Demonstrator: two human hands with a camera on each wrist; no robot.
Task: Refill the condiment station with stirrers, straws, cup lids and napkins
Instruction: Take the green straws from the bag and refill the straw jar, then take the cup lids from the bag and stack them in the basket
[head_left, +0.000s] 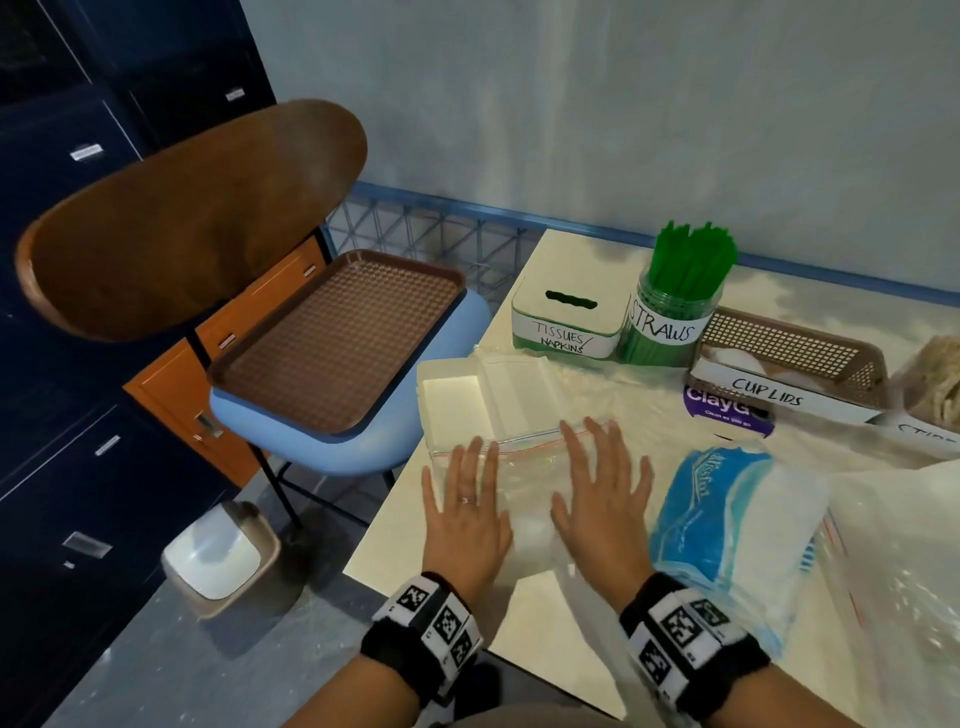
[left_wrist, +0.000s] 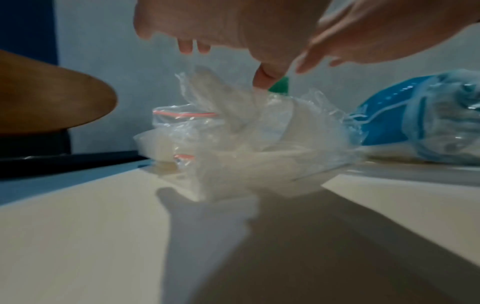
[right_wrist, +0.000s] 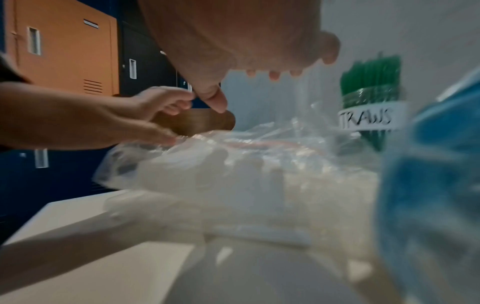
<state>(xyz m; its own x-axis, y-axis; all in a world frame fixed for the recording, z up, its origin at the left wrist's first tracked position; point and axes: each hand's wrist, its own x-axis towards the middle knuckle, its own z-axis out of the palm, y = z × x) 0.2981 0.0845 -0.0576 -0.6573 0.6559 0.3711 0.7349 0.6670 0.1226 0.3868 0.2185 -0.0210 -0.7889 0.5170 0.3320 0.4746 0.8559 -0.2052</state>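
Clear zip bag lies under both flat hands, left hand and right hand.

Head view looks down; wrist views low, close; all share zip bag.

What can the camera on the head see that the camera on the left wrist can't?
Only the head view shows the brown tray on the blue chair, the tissues box, the cup lids basket and both wrist bands.

Only the left wrist view shows the hands from below, above the bag, and their shadow on the table.

Both show the left hand, the right hand, the clear zip bag with its red strip, the blue napkin pack and the green straws.
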